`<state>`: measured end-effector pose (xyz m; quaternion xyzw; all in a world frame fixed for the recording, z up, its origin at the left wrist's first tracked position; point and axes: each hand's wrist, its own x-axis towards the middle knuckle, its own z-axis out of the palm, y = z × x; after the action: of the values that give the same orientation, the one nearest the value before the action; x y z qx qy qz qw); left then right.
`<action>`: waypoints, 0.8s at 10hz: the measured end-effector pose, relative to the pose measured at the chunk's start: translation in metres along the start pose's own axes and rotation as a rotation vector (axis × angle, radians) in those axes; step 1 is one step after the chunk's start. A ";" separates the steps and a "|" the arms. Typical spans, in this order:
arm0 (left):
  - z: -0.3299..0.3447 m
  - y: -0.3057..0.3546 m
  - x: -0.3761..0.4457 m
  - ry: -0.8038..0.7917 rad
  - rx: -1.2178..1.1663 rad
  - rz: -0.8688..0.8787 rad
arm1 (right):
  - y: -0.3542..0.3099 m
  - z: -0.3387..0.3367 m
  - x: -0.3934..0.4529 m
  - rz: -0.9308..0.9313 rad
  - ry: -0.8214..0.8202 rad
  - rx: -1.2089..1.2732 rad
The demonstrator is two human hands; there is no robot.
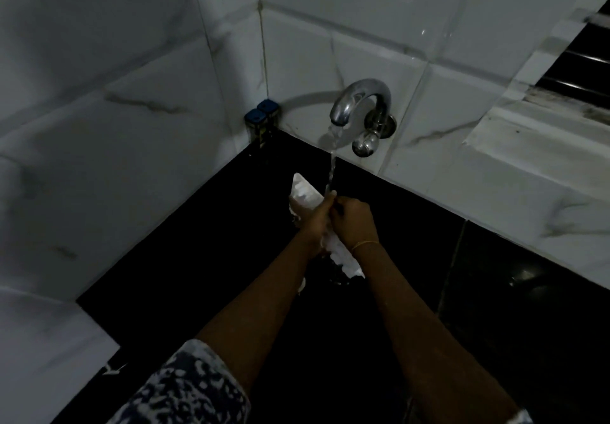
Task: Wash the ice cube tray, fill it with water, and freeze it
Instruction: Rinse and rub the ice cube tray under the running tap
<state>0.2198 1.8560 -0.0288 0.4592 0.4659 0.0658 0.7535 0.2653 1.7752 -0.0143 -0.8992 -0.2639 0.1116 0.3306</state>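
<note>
Both hands met under the running water over a dark sink basin [204, 258], with the white ice cube tray [305, 194] held between them. The left hand [315, 222] gripped the tray from the near-left side, its fingers curled around the tray's middle, so that the far end of the tray stuck out up and to the left past the knuckles. The right hand [353, 222] curled over the tray from the right, its fingertips pressed against the left hand's fingers just where the stream landed; a thin gold bangle [364, 244] circled its wrist. The near end of the tray showed again below the right wrist, pale and wet, tilted down toward the person. A patterned dark-and-white sleeve [185, 387] covered the left upper arm at the bottom edge of the view. Water [331, 166] fell in a narrow stream from a curved chrome tap [359, 96] fixed to the marbled white tile wall [330, 27], and its round handle hung just below the spout. In the corner where two walls met, two small dark containers with blue lids [262, 118] stood side by side, touching, on the black ledge. At the upper right a window with dark horizontal slats [581, 60] sat above a pale, stained sill [544, 126]
</note>
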 end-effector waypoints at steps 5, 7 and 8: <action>-0.035 0.009 -0.005 -0.299 -0.369 -0.056 | 0.002 0.004 -0.042 0.031 -0.076 0.563; -0.044 0.000 -0.014 -0.345 0.142 0.023 | 0.011 0.001 -0.019 0.039 0.199 0.248; -0.049 -0.002 -0.014 -0.279 0.154 0.013 | 0.015 0.000 -0.004 -0.037 0.209 0.090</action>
<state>0.1737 1.8783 -0.0288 0.5233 0.3574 -0.0294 0.7730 0.2681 1.7637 -0.0234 -0.8851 -0.2392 0.0227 0.3985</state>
